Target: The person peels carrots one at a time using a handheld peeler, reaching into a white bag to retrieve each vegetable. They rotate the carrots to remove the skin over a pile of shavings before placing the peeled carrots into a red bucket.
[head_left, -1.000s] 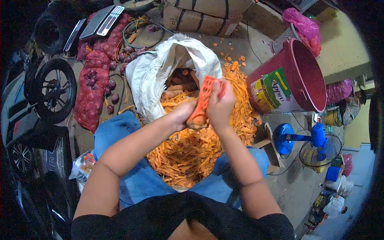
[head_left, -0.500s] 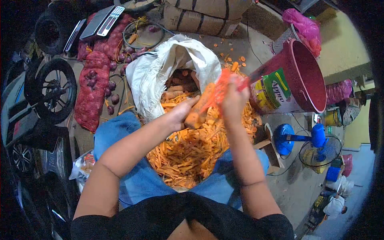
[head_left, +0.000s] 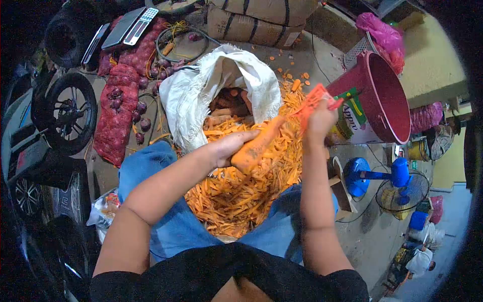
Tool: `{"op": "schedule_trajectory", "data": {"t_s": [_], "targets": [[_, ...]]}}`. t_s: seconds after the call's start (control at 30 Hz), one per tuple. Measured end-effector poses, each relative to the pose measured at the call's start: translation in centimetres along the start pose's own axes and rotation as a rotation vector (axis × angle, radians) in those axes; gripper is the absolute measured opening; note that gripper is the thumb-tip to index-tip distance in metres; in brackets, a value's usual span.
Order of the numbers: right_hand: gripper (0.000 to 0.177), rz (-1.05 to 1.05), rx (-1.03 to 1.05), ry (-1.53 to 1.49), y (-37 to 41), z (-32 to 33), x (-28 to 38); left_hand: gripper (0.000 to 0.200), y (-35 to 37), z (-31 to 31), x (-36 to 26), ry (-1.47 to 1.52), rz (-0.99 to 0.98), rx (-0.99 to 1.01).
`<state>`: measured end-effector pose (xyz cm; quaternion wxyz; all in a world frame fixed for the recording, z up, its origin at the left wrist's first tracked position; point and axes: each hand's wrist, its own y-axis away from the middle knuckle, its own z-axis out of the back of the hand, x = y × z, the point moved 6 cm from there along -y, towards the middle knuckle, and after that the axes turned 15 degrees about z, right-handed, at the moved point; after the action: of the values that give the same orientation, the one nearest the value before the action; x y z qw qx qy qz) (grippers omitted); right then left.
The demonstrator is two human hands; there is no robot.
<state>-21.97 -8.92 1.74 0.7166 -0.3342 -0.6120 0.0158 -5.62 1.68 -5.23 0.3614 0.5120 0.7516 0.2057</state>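
A large carrot lies in my left hand, its thick end toward me and its thin end pointing up and right. My right hand is closed round a red-orange peeler, just beyond the thin end of the carrot. Beneath both hands spreads a heap of orange peelings, between my knees. An open white sack with whole carrots inside stands just past my left hand.
At the right a large red bucket leans near a blue fan. Red net bags of onions and a scale are at the left, beside a motorcycle wheel. Cartons stand at the back. A person is far right.
My right hand has moved right and away from the carrot with the peeler. The carrot has shifted slightly in my left hand, and more of its surface shows.
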Motion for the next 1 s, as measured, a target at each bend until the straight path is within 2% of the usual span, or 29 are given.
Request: {"op": "schedule_trajectory", "data": {"t_s": [0.07, 0.13, 0.17, 0.23, 0.27, 0.33, 0.4, 0.47, 0.5, 0.57, 0.6, 0.67, 0.73, 0.77, 0.83, 0.87, 0.97, 1.0], "targets": [[0.013, -0.125, 0.101, -0.322, 3.3, -3.4, 3.8, 0.033, -1.1, 0.8, -0.3, 0.036, -0.017, -0.020], [0.013, 0.102, 0.305, -0.070, 6.6, -4.8, 5.1, 0.030, -2.1, 1.5, -0.6, 0.043, -0.063, -0.004], [0.013, 0.101, 0.302, -0.068, 7.2, -4.9, 4.8, 0.030, -1.7, 0.9, -0.6, 0.041, -0.060, -0.003], [0.015, 0.334, 0.384, 0.206, 7.8, -5.2, 5.5, 0.028, -0.4, -0.3, -0.8, 0.093, -0.105, -0.038], [0.018, 0.230, 0.337, 0.193, 6.8, -4.9, 5.1, 0.029, -0.9, 0.9, -0.6, -0.075, -0.076, -0.004], [0.015, 0.242, 0.169, 0.239, 3.5, -2.9, 2.5, 0.030, -0.3, 0.1, -0.4, -0.101, -0.049, -0.028], [0.017, 0.212, -0.002, 0.444, 0.1, 0.4, -2.7, 0.033, 0.4, -0.9, 0.0, -0.084, -0.003, -0.006], [0.017, 0.090, -0.128, 0.470, -1.2, 2.5, -3.2, 0.033, 1.1, -1.5, 0.0, -0.060, 0.010, -0.033], [0.017, 0.092, -0.130, 0.469, -1.2, 2.3, -2.7, 0.033, 1.3, -1.5, -0.1, -0.034, 0.021, -0.056], [0.018, 0.031, -0.135, 0.109, -0.8, 1.5, -1.2, 0.034, -0.2, 0.2, -0.4, 0.016, 0.002, -0.037], [0.018, 0.048, 0.022, 0.214, 0.5, 0.1, 1.0, 0.034, -1.0, 1.1, -0.5, 0.066, -0.015, -0.021], [0.018, 0.115, 0.174, -0.014, 3.4, -3.0, 4.7, 0.034, -2.1, 1.8, -0.9, 0.112, -0.074, 0.005], [0.018, 0.241, 0.272, 0.083, 6.7, -4.7, 5.7, 0.034, -1.4, 0.6, -1.6, 0.238, -0.156, -0.013], [0.018, 0.238, 0.270, 0.085, 7.0, -4.7, 5.2, 0.034, -1.6, 0.3, -1.4, 0.236, -0.152, -0.013], [0.023, 0.223, 0.360, 0.245, 7.4, -5.3, 4.1, 0.033, -1.2, 0.4, -1.9, 0.119, -0.306, -0.085], [0.023, 0.137, 0.348, 0.209, 7.0, -5.2, 4.1, 0.033, -1.0, 0.5, -1.8, 0.121, -0.308, -0.086], [0.022, 0.130, 0.125, 0.185, 3.2, -3.2, 0.4, 0.033, -1.3, 0.3, -0.7, -0.196, -0.114, -0.136], [0.021, 0.086, 0.035, 0.192, 1.3, -1.7, -1.6, 0.033, -1.0, -0.5, 0.2, -0.175, -0.140, -0.156]]}}
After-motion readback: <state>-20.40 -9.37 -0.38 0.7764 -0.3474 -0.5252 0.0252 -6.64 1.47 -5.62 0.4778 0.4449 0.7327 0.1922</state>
